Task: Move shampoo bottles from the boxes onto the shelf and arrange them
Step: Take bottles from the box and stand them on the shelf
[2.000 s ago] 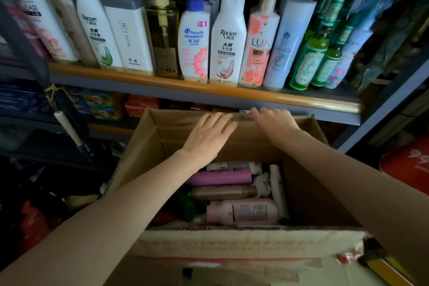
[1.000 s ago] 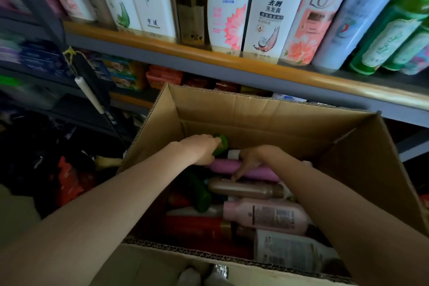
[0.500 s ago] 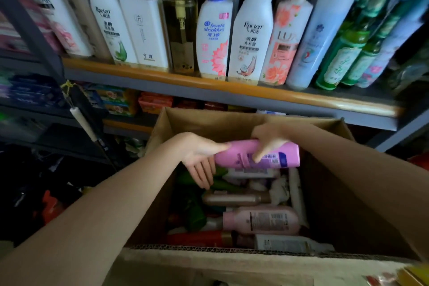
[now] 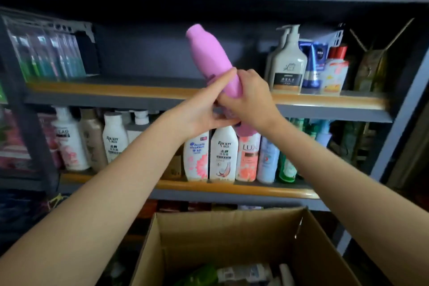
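A pink shampoo bottle (image 4: 210, 58) is held up, tilted with its top toward the upper left, in front of the middle shelf (image 4: 130, 90). Both hands grip its lower half: my left hand (image 4: 204, 109) from the left, my right hand (image 4: 249, 97) wrapped round it from the right. The bottle's lower end shows beneath the hands. Below, the open cardboard box (image 4: 232, 234) holds more bottles lying down, among them a green one (image 4: 199, 276).
The middle shelf has a bare stretch between packs of toothbrushes (image 4: 46, 53) on the left and a pump bottle (image 4: 289, 65) with tubes on the right. The lower shelf (image 4: 209, 187) is crowded with upright shampoo bottles. A grey upright post (image 4: 401, 111) stands at right.
Both hands have lifted the pink bottle out of the box and up to the middle shelf, turning it from lying flat to nearly upright. The view has tilted upward.
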